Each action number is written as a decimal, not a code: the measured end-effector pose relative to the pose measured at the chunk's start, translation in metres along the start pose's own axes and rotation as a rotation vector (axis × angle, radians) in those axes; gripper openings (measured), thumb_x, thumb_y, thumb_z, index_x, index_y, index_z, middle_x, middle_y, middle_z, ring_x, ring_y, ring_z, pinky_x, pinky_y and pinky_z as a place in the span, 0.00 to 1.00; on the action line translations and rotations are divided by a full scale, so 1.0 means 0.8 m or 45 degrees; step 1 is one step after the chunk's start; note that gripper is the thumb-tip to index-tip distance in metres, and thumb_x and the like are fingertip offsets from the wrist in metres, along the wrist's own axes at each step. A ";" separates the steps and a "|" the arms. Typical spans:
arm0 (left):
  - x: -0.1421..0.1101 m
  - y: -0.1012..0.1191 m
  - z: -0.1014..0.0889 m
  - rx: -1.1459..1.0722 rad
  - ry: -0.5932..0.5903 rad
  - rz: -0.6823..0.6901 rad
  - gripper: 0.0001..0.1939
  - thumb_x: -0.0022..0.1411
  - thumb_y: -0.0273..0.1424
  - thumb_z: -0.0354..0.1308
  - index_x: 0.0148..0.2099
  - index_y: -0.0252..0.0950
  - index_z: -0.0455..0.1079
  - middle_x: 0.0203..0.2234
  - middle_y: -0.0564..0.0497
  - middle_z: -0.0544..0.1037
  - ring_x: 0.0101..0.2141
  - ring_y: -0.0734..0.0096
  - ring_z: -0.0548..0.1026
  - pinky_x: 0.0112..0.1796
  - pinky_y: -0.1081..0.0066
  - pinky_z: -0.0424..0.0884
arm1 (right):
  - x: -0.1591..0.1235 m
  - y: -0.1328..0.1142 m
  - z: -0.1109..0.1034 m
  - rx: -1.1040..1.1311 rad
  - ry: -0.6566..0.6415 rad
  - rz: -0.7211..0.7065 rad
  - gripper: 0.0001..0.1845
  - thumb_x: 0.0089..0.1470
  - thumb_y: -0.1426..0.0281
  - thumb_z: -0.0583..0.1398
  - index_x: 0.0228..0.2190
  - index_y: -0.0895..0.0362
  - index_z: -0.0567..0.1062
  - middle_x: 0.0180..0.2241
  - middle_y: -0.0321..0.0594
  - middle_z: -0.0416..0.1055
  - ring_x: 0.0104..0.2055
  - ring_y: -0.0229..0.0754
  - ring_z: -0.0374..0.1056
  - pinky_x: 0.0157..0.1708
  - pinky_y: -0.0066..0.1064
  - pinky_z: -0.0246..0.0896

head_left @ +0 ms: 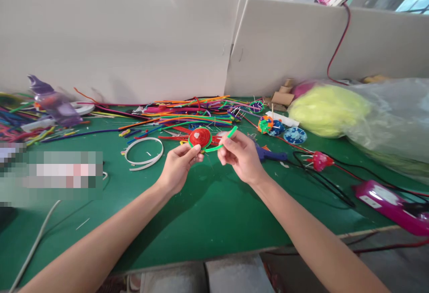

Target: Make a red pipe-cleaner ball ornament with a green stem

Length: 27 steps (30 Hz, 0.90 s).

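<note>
Between the thumb and fingers of my left hand point(181, 163) is a red coiled disc point(201, 137), which looks wound from pipe cleaner, with a pale spot at its middle. A green pipe cleaner point(231, 133) runs along the disc's lower rim and off to the right. My right hand point(241, 154) pinches its loose end, whose tip sticks up past the fingers. Both hands are raised above the green table point(201, 221). Behind them lies a heap of colourful pipe cleaners point(197, 116), partly hidden by the disc and fingers.
A white strip coil point(145, 166) lies left of my hands. Right are a blue glue gun point(273, 154), blue discs point(295, 136), a red spiky piece point(321, 161) and a magenta power strip point(389, 203) with cords. A purple bottle point(55, 105) stands at the left; bagged yellow material point(328, 110) sits back right.
</note>
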<state>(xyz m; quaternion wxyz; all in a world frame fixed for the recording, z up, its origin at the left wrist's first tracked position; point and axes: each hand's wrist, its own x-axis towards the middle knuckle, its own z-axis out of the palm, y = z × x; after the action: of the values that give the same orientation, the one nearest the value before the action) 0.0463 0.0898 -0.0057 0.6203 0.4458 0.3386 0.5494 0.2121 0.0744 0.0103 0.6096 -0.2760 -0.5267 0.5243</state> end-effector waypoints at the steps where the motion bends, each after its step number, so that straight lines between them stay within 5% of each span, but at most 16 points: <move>1: 0.000 -0.001 -0.001 0.010 -0.009 -0.004 0.11 0.48 0.35 0.70 0.28 0.31 0.75 0.22 0.54 0.73 0.25 0.80 0.71 0.31 0.77 0.69 | 0.001 0.000 -0.001 -0.006 0.000 -0.020 0.14 0.50 0.58 0.65 0.26 0.55 0.70 0.17 0.29 0.66 0.16 0.31 0.62 0.14 0.24 0.42; 11: 0.003 -0.001 -0.003 -0.034 0.016 0.014 0.11 0.50 0.33 0.69 0.26 0.31 0.73 0.19 0.54 0.72 0.24 0.81 0.71 0.29 0.80 0.69 | 0.006 0.000 -0.015 -0.245 0.213 -0.130 0.12 0.54 0.62 0.63 0.25 0.56 0.69 0.19 0.31 0.68 0.17 0.30 0.62 0.14 0.23 0.46; 17: 0.011 0.007 -0.006 -0.464 0.127 -0.162 0.06 0.52 0.26 0.67 0.29 0.32 0.72 0.20 0.55 0.73 0.22 0.84 0.71 0.26 0.84 0.70 | 0.001 0.007 -0.017 -1.041 0.416 -0.628 0.09 0.58 0.67 0.59 0.27 0.56 0.73 0.21 0.34 0.71 0.21 0.33 0.65 0.23 0.27 0.60; 22: 0.017 0.016 -0.010 -0.697 0.185 -0.132 0.07 0.59 0.23 0.61 0.29 0.32 0.68 0.20 0.55 0.71 0.22 0.85 0.72 0.26 0.86 0.71 | -0.001 0.012 -0.022 -1.503 0.126 -0.928 0.08 0.60 0.72 0.57 0.34 0.56 0.77 0.32 0.40 0.80 0.32 0.39 0.75 0.34 0.30 0.67; 27: 0.019 0.021 -0.012 -0.750 0.233 -0.075 0.06 0.61 0.22 0.59 0.30 0.32 0.68 0.20 0.57 0.71 0.23 0.84 0.73 0.28 0.84 0.73 | -0.001 0.027 -0.022 -1.640 -0.277 -0.572 0.12 0.58 0.73 0.58 0.43 0.56 0.78 0.39 0.41 0.80 0.37 0.43 0.77 0.36 0.32 0.69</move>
<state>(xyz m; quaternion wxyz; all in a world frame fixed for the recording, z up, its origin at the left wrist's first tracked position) 0.0341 0.1065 0.0073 0.7054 0.1857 0.2321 0.6435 0.2214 0.0838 -0.0144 0.3617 -0.4131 -0.8358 -0.0071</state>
